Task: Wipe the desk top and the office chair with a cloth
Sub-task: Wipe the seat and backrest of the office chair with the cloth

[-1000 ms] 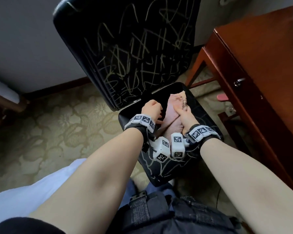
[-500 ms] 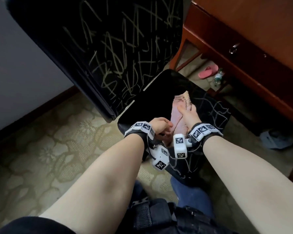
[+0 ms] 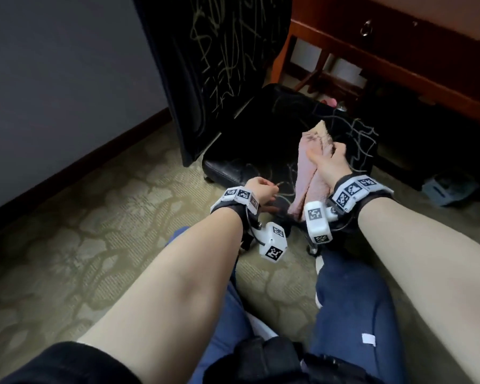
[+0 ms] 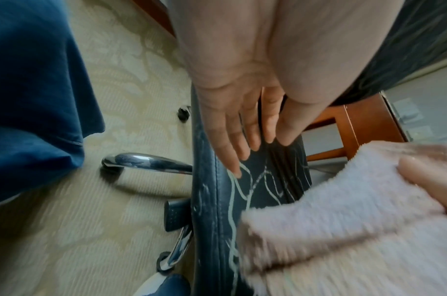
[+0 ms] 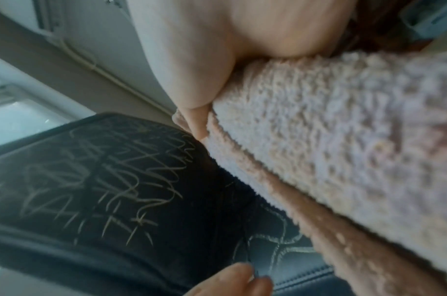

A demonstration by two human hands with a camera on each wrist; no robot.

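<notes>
On the seat (image 3: 302, 128), the cloth (image 3: 311, 173) runs lengthwise front-to-back. Right hand (image 3: 327, 162) lies on it, gripping it. Left hand (image 3: 261, 191), empty with fingers extended, rests beside it at the seat's front edge.

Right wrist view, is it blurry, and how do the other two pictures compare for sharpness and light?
Right wrist: soft throughout, the cloth smeared, scribbles on the chair backrest hazy. Left wrist: carpet streaked by motion, left hand fairly clear. Head: sharpest but dim, the desk underside in deep shadow.
</notes>
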